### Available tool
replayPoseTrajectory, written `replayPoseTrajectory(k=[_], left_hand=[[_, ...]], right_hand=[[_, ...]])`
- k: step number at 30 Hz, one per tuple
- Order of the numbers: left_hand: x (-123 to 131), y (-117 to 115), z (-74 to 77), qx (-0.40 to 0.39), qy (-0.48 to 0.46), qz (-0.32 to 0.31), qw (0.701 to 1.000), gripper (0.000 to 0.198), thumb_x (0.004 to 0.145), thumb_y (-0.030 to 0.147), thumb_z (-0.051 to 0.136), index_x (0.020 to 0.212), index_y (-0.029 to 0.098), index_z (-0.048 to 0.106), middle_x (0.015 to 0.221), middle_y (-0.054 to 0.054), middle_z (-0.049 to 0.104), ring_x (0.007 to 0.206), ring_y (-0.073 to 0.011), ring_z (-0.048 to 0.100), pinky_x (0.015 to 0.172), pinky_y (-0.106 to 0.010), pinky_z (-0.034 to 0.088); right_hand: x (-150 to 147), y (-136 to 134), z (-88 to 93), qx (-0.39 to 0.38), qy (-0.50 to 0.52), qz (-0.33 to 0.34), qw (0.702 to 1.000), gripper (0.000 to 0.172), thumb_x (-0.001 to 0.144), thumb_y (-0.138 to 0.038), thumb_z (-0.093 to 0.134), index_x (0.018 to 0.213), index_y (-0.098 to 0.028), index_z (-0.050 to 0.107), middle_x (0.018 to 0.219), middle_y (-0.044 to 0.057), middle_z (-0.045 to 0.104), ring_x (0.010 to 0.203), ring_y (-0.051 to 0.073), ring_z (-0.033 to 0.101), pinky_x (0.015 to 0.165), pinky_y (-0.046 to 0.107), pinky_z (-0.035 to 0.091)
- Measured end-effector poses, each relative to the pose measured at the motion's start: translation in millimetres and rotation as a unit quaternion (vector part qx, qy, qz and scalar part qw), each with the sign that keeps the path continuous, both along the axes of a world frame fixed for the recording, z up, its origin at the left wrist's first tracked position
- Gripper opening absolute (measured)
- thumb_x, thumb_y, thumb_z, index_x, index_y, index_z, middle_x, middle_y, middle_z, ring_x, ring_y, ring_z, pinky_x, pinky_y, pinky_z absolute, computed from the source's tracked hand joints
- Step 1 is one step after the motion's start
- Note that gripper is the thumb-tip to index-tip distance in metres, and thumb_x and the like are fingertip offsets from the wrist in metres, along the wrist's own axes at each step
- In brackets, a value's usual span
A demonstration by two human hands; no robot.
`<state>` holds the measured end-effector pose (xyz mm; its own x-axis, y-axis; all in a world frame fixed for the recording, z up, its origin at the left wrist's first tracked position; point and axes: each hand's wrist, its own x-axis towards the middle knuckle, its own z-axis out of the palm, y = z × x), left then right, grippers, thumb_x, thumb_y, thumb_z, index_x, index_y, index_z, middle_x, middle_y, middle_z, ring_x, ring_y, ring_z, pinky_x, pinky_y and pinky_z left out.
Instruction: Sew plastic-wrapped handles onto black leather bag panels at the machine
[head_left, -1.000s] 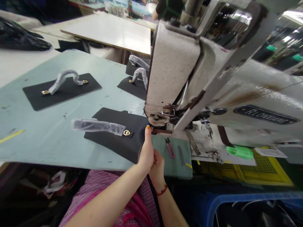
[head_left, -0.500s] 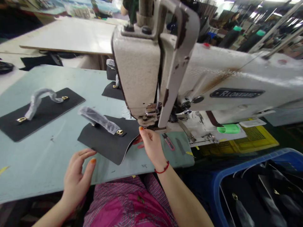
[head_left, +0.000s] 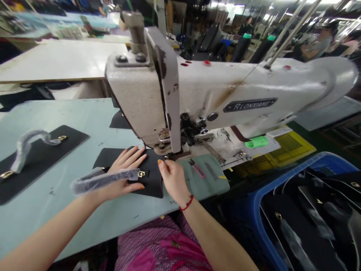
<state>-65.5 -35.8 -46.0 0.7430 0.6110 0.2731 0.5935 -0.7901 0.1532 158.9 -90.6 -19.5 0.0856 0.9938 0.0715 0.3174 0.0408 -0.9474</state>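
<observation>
A black panel [head_left: 153, 165] lies on the pale green table, its upper right part at the needle area of the white sewing machine [head_left: 132, 94]. My left hand [head_left: 124, 173] rests spread on the panel, under the plastic-wrapped handle [head_left: 104, 181], which crosses over it to a gold fitting [head_left: 141, 174]. At the panel's right edge, my right hand [head_left: 173, 177] pinches the panel between thumb and fingers, just below the presser area. Pink-handled snips [head_left: 197, 169] lie to the right of that hand.
Another black panel with a wrapped handle [head_left: 64, 150] lies at the left. A further dark piece [head_left: 120, 120] sits behind the machine head. At the lower right stands a blue basket [head_left: 256, 199] of similar panels. People are in the background.
My left hand has moved from the near left side onto the panel, beneath the handle. The panel has turned and now lies flatter. My right hand stays at its right edge. The view has shifted.
</observation>
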Motion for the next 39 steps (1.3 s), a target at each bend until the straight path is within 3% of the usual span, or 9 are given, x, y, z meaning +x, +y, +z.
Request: replayPoseTrajectory(k=[4, 8, 11, 15, 22, 26, 30, 34, 39], left_hand=[[14, 15, 12.3, -0.061, 0.038, -0.040, 0.997, 0.115, 0.067, 0.078, 0.061, 0.155, 0.018, 0.016, 0.147, -0.021, 0.041, 0.134, -0.0398, 0.041, 0.113, -0.054, 0.030], [31, -7, 32.3, -0.095, 0.058, 0.051, 0.993, 0.110, 0.070, 0.079, 0.057, 0.153, 0.016, 0.024, 0.134, -0.020, 0.051, 0.114, -0.0357, 0.056, 0.096, -0.044, 0.048], [44, -30, 48.4, -0.091, 0.096, 0.128, 0.983, 0.098, 0.077, 0.076, 0.052, 0.152, 0.017, 0.030, 0.131, -0.018, 0.054, 0.109, -0.0350, 0.058, 0.093, -0.045, 0.048], [56, -43, 60.6, -0.095, 0.126, 0.174, 0.972, 0.092, 0.078, 0.072, 0.053, 0.150, 0.019, 0.033, 0.129, -0.016, 0.056, 0.107, -0.0341, 0.058, 0.090, -0.044, 0.047], [59, -38, 61.5, -0.107, 0.128, 0.185, 0.968, 0.087, 0.081, 0.074, 0.048, 0.146, 0.018, 0.036, 0.123, -0.014, 0.057, 0.100, -0.0324, 0.060, 0.087, -0.042, 0.047], [55, -30, 59.5, -0.093, 0.129, 0.187, 0.969, 0.078, 0.082, 0.070, 0.049, 0.141, 0.020, 0.040, 0.120, -0.014, 0.059, 0.101, -0.0327, 0.060, 0.087, -0.042, 0.046], [56, -26, 61.8, -0.097, 0.133, 0.187, 0.968, 0.072, 0.085, 0.070, 0.045, 0.137, 0.020, 0.045, 0.120, -0.014, 0.058, 0.104, -0.0326, 0.059, 0.087, -0.042, 0.045], [59, -25, 66.4, -0.112, 0.147, 0.186, 0.965, 0.073, 0.086, 0.072, 0.040, 0.133, 0.017, 0.049, 0.125, -0.016, 0.055, 0.106, -0.0335, 0.058, 0.089, -0.044, 0.044], [58, -25, 69.0, -0.114, 0.144, 0.186, 0.965, 0.075, 0.085, 0.073, 0.040, 0.132, 0.016, 0.051, 0.126, -0.018, 0.055, 0.105, -0.0338, 0.058, 0.089, -0.045, 0.043]], right_hand=[[6, 1, 0.2, 0.002, -0.009, 0.018, 1.000, 0.047, 0.093, -0.044, 0.045, 0.056, -0.018, 0.035, 0.053, -0.004, 0.033, 0.053, 0.009, 0.031, 0.051, 0.025, 0.020], [18, 4, 3.9, -0.023, 0.003, 0.049, 0.999, 0.046, 0.092, -0.045, 0.046, 0.056, -0.018, 0.037, 0.055, -0.004, 0.032, 0.054, 0.009, 0.030, 0.051, 0.025, 0.020], [26, 6, 6.2, -0.040, 0.017, 0.078, 0.996, 0.044, 0.091, -0.044, 0.047, 0.057, -0.018, 0.037, 0.057, -0.003, 0.032, 0.055, 0.009, 0.030, 0.051, 0.024, 0.021], [32, 8, 6.6, -0.051, 0.018, 0.090, 0.994, 0.044, 0.091, -0.043, 0.048, 0.057, -0.018, 0.033, 0.058, -0.003, 0.030, 0.056, 0.009, 0.029, 0.051, 0.024, 0.021], [33, 13, 9.1, -0.045, 0.010, 0.091, 0.995, 0.046, 0.094, -0.042, 0.047, 0.058, -0.018, 0.034, 0.057, -0.004, 0.030, 0.056, 0.009, 0.030, 0.052, 0.025, 0.021], [37, 0, 7.6, -0.029, -0.011, 0.096, 0.995, 0.045, 0.096, -0.042, 0.046, 0.060, -0.018, 0.035, 0.057, -0.004, 0.031, 0.055, 0.009, 0.031, 0.052, 0.025, 0.021], [45, -29, -7.0, -0.055, -0.013, 0.101, 0.993, 0.043, 0.098, -0.045, 0.045, 0.064, -0.019, 0.042, 0.058, -0.003, 0.042, 0.054, 0.009, 0.044, 0.051, 0.023, 0.026], [50, -52, -23.8, -0.102, 0.028, 0.109, 0.988, 0.042, 0.100, -0.045, 0.041, 0.070, -0.018, 0.053, 0.065, 0.002, 0.064, 0.062, 0.013, 0.063, 0.057, 0.022, 0.041], [47, -58, -26.2, -0.105, 0.063, 0.101, 0.987, 0.043, 0.098, -0.046, 0.046, 0.067, -0.018, 0.057, 0.064, 0.004, 0.067, 0.058, 0.013, 0.064, 0.057, 0.021, 0.047]])
